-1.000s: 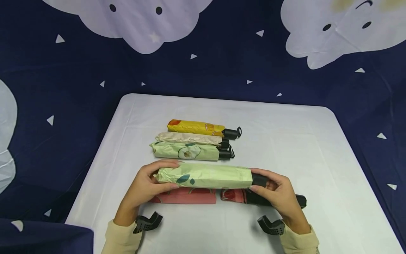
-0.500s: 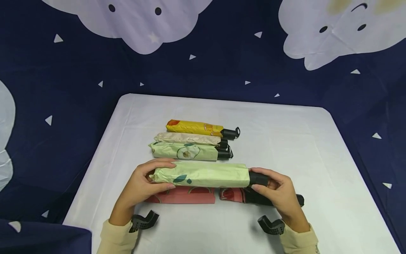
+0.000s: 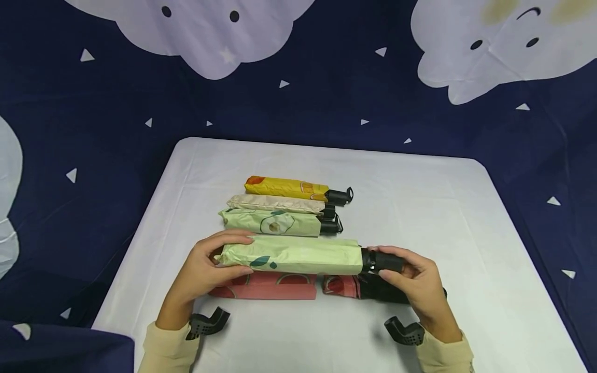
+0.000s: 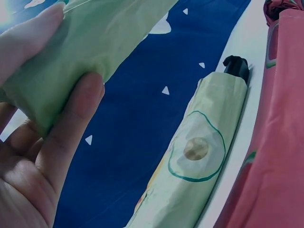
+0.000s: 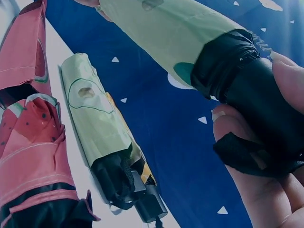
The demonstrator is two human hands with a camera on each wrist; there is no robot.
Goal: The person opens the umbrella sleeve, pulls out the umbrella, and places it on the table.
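Nearest, a pink sleeve (image 3: pixel 280 288) lies left of a watermelon-print umbrella (image 3: pixel 341 286). Overlapping them, a pale green sleeve (image 3: pixel 298 254) spans the hands: the left hand (image 3: pixel 205 264), part-curled, grips its left end; the right hand (image 3: pixel 416 275) pinches its black handle (image 3: pixel 388 261). More handle shows than a second ago, suggesting it is sliding out. Beyond lie avocado-print (image 3: pixel 275 221), cream (image 3: pixel 280 202) and yellow umbrellas (image 3: pixel 289 187).

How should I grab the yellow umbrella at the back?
I'd wrap your fingers round the black handle of the yellow umbrella, coming from the right. It lies flat, and that end sticks out past the beige umbrella alongside.
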